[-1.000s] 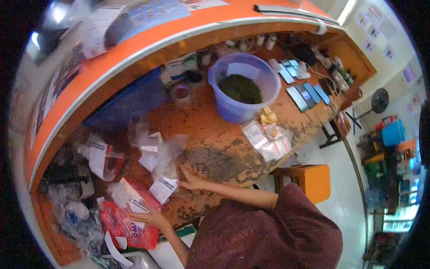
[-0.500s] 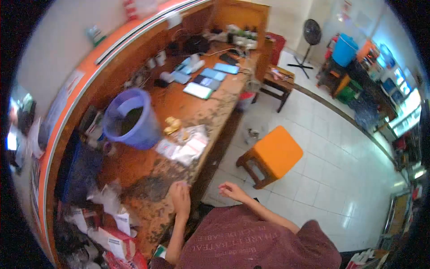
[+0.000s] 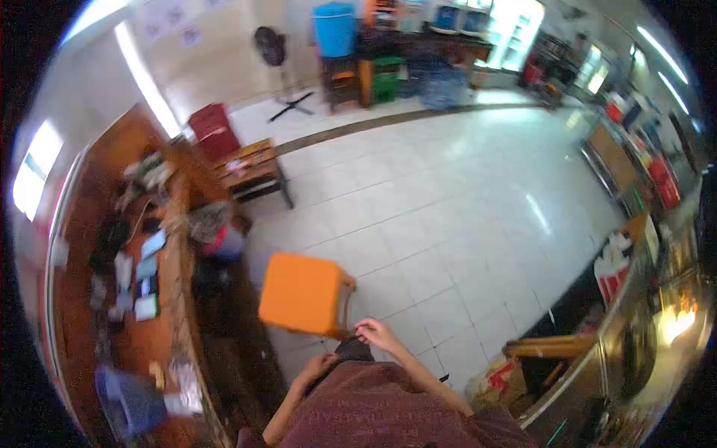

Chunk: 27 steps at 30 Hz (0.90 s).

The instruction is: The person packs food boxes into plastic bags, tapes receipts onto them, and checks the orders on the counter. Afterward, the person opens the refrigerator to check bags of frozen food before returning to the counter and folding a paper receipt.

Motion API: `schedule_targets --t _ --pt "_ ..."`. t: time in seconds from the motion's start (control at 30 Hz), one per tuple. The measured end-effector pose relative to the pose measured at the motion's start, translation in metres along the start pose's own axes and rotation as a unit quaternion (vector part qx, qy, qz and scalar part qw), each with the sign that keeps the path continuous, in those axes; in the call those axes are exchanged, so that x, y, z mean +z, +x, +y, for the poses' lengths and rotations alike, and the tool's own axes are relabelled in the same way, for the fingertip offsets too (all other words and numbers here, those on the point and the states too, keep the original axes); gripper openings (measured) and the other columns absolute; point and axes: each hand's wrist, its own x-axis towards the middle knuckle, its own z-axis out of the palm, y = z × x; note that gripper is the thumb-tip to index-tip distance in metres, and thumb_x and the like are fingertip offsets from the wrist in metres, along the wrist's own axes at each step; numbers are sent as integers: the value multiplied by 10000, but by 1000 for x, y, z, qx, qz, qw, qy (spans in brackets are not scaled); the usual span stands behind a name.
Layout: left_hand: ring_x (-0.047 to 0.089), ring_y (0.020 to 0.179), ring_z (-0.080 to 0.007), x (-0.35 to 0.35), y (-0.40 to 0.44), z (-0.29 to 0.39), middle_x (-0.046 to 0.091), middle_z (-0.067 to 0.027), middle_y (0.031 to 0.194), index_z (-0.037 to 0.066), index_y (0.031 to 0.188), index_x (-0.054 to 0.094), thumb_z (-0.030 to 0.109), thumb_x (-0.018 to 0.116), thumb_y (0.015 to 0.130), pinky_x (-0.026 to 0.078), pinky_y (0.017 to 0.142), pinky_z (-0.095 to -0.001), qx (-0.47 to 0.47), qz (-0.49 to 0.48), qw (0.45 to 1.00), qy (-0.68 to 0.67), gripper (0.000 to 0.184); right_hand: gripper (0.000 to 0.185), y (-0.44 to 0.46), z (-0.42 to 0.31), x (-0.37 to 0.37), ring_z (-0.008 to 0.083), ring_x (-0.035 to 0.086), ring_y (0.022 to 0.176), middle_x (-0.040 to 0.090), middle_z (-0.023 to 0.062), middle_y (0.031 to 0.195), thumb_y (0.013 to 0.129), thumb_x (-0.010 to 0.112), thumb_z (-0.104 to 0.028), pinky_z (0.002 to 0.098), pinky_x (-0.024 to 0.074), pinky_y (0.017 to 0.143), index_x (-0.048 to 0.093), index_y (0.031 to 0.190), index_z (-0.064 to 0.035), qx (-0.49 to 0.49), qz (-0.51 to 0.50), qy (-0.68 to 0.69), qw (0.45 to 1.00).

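Observation:
My left hand (image 3: 317, 367) hangs low in front of my body, beside the dark trousers (image 3: 354, 351). Its fingers are loosely stretched and seem to hold nothing. My right hand (image 3: 376, 334) is a little further forward, its fingers curled in; whether something small is in them I cannot make out. Just ahead of both hands stands an orange plastic stool (image 3: 302, 293). Between stool and right hand there is little room, and contact is not clear.
On the left a wooden counter (image 3: 142, 347) carries phones (image 3: 147, 287) and a purple bin (image 3: 133, 399). Ahead are a wooden bench (image 3: 258, 166), a standing fan (image 3: 270, 46) and a blue bucket (image 3: 333, 30). White floor tiles (image 3: 418, 224) stretch ahead; a metal-edged counter (image 3: 590, 388) stands at right.
My view has turned right, away from the counter, so the phones and purple bin now lie far left. My left hand has left the counter's edge. The stool appears nearer my hands.

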Motion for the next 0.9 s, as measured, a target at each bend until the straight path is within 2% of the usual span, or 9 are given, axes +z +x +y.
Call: schedule_targets --t 0.13,0.27,0.37,0.5,0.57,0.67,0.77,0.87,0.9 --pt "537 967 -317 -39 64 58 568 -164 1051 55 1027 578 302 472 835 422 789 -403 36 49 953 296 331 208 44 2 -83 83 551 692 577 27 842 881 465 -211 227 463 615 526 1010 -61 20 23 -61 998" --pt "537 958 -316 -67 141 141 567 -166 1038 64 1030 576 320 480 818 422 804 -403 -73 6 942 328 346 222 74 84 -216 129 564 618 584 51 714 858 486 -223 269 458 541 565 848 -17 74 196 -184 960" --pt "525 969 -309 -77 220 195 564 -156 1038 69 1026 567 344 483 815 418 819 -404 -37 -48 951 304 356 278 16 119 -315 187 573 592 569 89 642 823 519 -262 313 452 506 566 704 -15 285 114 -415 856" --pt "515 974 -296 -71 338 290 559 -140 1035 83 1039 541 362 480 820 413 823 -407 80 -50 936 338 360 272 -65 139 -381 237 588 570 608 124 733 806 530 -256 351 475 506 607 708 -14 485 340 -236 771" --pt "515 969 -289 -68 399 322 557 -133 1030 85 1053 527 356 489 818 411 820 -406 189 -60 907 370 360 306 -97 257 -451 197 603 595 616 89 688 826 488 -263 345 473 510 606 690 -16 425 422 99 795" --pt "529 932 -280 -49 471 438 568 -121 996 81 1004 544 350 518 805 423 787 -395 339 -80 868 353 335 286 -68 145 -431 208 587 545 609 102 654 811 508 -247 359 463 469 595 662 -19 452 404 139 783" --pt "562 819 -276 -24 560 526 598 -124 870 60 880 580 349 526 804 448 695 -364 384 -104 862 315 304 271 -11 113 -476 220 571 496 601 116 621 796 528 -232 372 453 428 583 634 -22 410 372 216 804" --pt "584 762 -273 -3 629 583 615 -136 803 31 846 609 365 489 821 452 700 -354 288 -44 884 366 355 260 50 106 -549 231 554 447 594 129 588 781 549 -216 386 442 387 571 606 -25 344 348 257 834" --pt "584 672 -286 -1 662 567 607 -154 709 14 767 613 365 482 825 449 658 -363 260 -51 924 275 378 210 79 149 -598 217 520 448 580 112 580 755 541 -177 375 410 402 570 607 -30 334 340 288 831"
